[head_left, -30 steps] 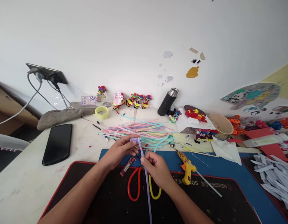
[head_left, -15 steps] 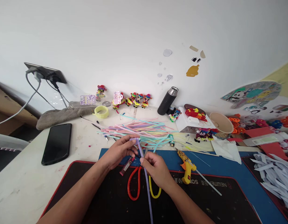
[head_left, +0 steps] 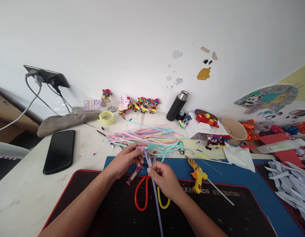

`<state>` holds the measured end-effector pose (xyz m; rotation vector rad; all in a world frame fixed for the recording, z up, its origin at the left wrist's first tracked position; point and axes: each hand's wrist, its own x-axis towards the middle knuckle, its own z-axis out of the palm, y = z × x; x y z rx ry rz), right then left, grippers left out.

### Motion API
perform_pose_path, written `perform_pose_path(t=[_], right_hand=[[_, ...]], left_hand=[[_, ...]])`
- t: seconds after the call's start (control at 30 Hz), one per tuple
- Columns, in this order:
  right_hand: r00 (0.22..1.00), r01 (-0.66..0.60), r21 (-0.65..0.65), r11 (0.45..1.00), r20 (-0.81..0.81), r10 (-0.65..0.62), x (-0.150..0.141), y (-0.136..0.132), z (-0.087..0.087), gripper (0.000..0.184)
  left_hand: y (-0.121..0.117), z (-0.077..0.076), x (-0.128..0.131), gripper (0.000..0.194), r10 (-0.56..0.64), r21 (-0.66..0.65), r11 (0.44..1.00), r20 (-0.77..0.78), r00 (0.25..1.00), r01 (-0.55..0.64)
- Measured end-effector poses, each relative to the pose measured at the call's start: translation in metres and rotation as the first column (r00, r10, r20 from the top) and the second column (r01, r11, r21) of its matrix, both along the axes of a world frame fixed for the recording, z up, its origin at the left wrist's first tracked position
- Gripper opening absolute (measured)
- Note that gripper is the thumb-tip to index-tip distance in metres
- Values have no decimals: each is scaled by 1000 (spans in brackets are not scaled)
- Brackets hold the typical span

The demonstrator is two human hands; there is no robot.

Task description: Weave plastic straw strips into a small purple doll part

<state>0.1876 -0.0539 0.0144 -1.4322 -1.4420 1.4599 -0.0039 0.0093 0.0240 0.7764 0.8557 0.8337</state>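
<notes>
A long purple paper strip (head_left: 157,204) runs from my hands down toward me. Its folded upper end sits pinched in my left hand (head_left: 126,159), whose fingers are closed round it. My right hand (head_left: 162,177) pinches the same strip a little lower. Both hands hover over the black desk mat (head_left: 93,204). Under them lie scissors (head_left: 142,196) with one red and one yellow handle. Just beyond my hands spreads a pile of pastel paper strips (head_left: 147,136).
A yellow glue gun (head_left: 197,171) lies right of my hands on a blue mat (head_left: 241,177). A black phone (head_left: 59,150) lies at left. At the back are a black flask (head_left: 176,106), a tape roll (head_left: 106,117), small figures and a paper cup (head_left: 233,130). White paper strips (head_left: 290,184) pile at right.
My hands keep their grip on the purple strip; the folded end has been worked slightly tighter. The view has shifted a little.
</notes>
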Motion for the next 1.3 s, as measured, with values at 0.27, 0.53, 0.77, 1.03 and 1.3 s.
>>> perform_pose_path(t=[0.27,0.53,0.77,1.03,1.3], right_hand=[[1000,2,-5,1000,-6,-2,-1,0,0,34],[1000,1,-11,1000,6,-1,-4,0,2,36],[1000,-10,-15,1000,10,11,-5,-1,3,34],[1000,-10,-21,1000,4,10,-6,-1,3,36],[1000,-9,-17,1000,16,9,-6,-1,0,37]], left_hand=[[0,-2,1,42,1,-2,1000,-11,1000,-1],[0,-2,0,45,8,2,1000,-20,1000,-8],[0,-1,1,44,11,-3,1000,-35,999,-11],[0,-3,1,42,13,6,1000,-33,999,-12],[0,-3,0,37,15,11,1000,-30,999,-15]])
